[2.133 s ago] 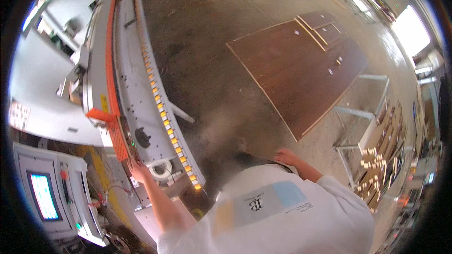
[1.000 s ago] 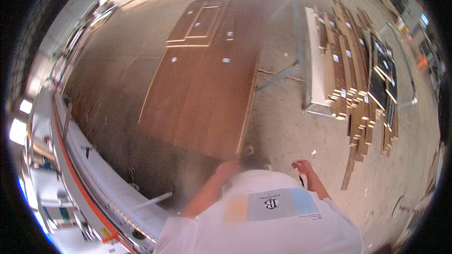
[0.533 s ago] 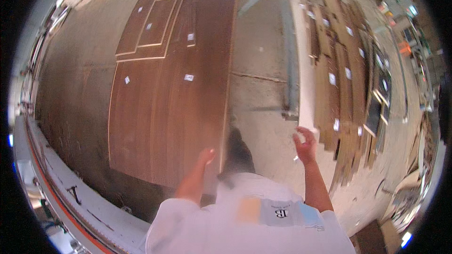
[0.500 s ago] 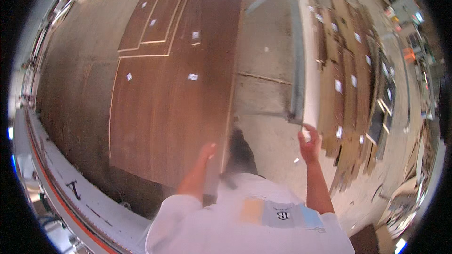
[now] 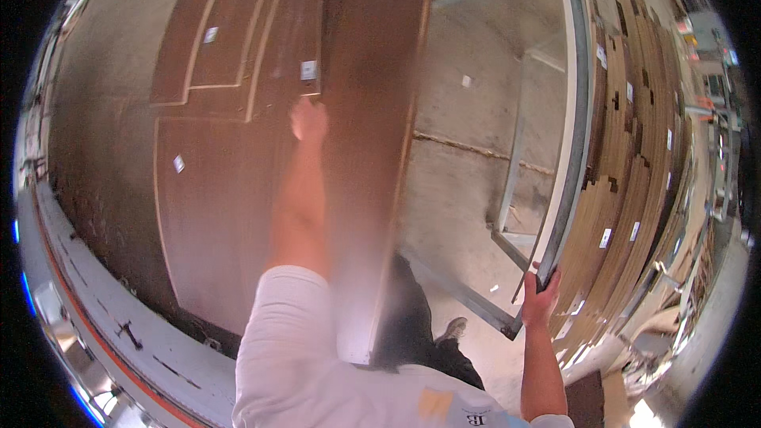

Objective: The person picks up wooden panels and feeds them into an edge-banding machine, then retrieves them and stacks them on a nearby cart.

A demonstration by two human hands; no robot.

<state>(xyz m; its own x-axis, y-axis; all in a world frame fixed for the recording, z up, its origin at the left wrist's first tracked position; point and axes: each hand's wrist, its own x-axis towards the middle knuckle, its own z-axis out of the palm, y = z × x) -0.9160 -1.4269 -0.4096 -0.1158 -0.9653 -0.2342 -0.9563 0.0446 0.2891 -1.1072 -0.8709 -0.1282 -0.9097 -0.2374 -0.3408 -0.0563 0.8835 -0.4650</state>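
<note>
My left arm stretches forward over a stack of large brown panels. My left hand, slightly blurred, has its fingers curled at the near end of a narrow brown board lying on the stack. A small white label sits close to that end. On the right, my right hand is closed round the near end of a grey metal frame's upper rail. A long pale strip runs along this rail; whether my fingers also hold it, I cannot tell.
Stacked brown boards with small labels stand beyond the frame. A smaller framed-looking panel lies on the far left of the stack. A long grey machine edge with a red stripe borders the lower left. My shoe is on the floor.
My left hand has gone forward from the near part of the stack to the narrow board's end. My right hand stays at the frame's near end; the view has shifted, showing more of the frame.
</note>
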